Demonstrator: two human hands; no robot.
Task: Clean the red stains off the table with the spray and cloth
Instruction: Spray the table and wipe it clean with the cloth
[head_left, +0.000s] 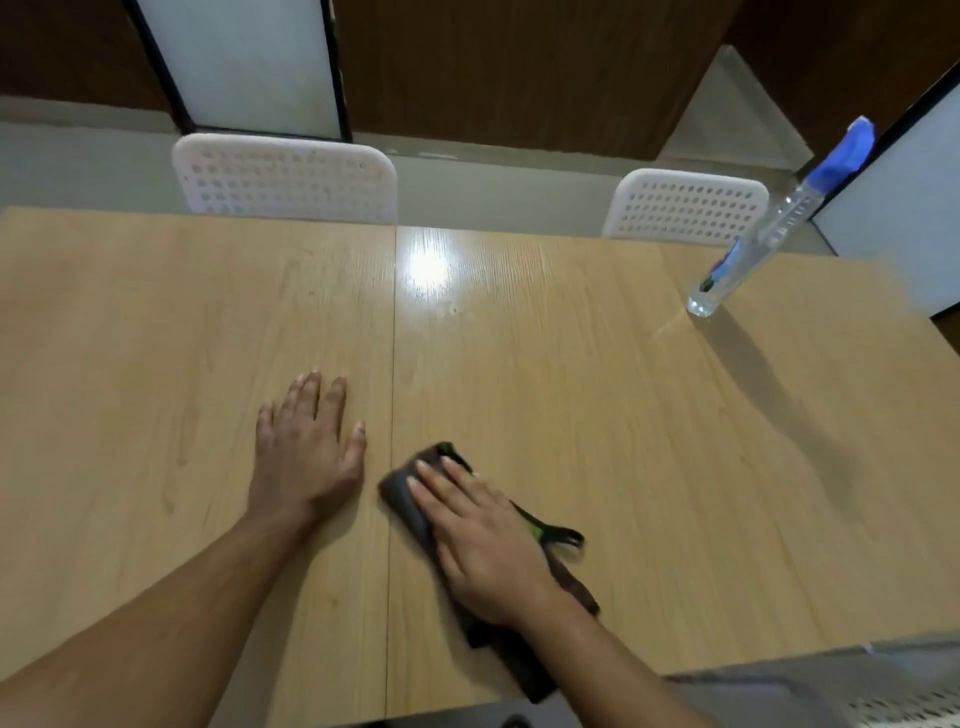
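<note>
We see the right hand lying flat on a dark cloth, its fingers straight and pressing the cloth onto the wooden table, just right of the seam between the two tabletop panels. Much of the cloth is hidden under the palm and wrist; a dark strap or loop with a touch of green sticks out to the right, and we cannot tell what it is. The left hand rests palm down on the table just left of the seam, fingers spread and holding nothing. The spray bottle, clear with a blue head, stands at the far right of the table, well apart from both hands. We can make out no red stains; glare whitens a patch near the far edge. Two white perforated chairs stand behind the table, only their backs showing.
</note>
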